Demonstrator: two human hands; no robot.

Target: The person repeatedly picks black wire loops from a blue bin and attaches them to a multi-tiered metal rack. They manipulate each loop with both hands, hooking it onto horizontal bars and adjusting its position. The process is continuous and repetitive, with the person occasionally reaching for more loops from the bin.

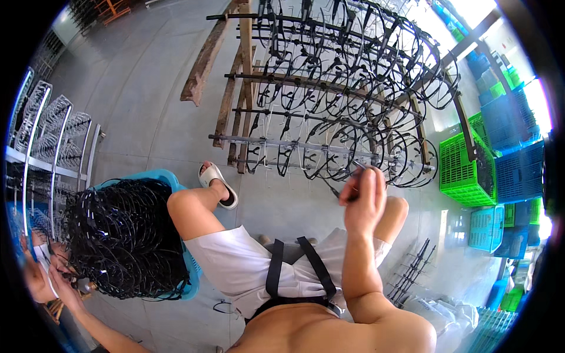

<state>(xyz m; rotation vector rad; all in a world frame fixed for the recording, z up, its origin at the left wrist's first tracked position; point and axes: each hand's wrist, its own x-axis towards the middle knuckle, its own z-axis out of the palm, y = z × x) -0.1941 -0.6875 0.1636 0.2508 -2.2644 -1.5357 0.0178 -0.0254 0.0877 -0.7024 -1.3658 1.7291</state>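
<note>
My right hand (pixel 366 197) is raised above my right knee, its fingers curled around a small dark piece, partly hidden, that looks like one of the thin black looped parts. Just beyond it is a wooden rack (pixel 247 56) with rows of bars, where many black looped parts (pixel 329 123) hang from thin hooks. My left arm reaches out to the far left, and my left hand (pixel 63 287) is beside a heap of black looped parts (pixel 126 235) in a blue tub (pixel 162 175). A white flat thing (pixel 45 267) is next to its fingers, which are blurred and partly hidden.
A metal rack (pixel 50 162) holding rows of wire hooks stands at the left edge. Green crates (pixel 456 167) and blue crates (pixel 518 170) are stacked at the right. Clear plastic bags (pixel 441 315) and dark hooked rods (pixel 412 270) lie on the floor near my right side.
</note>
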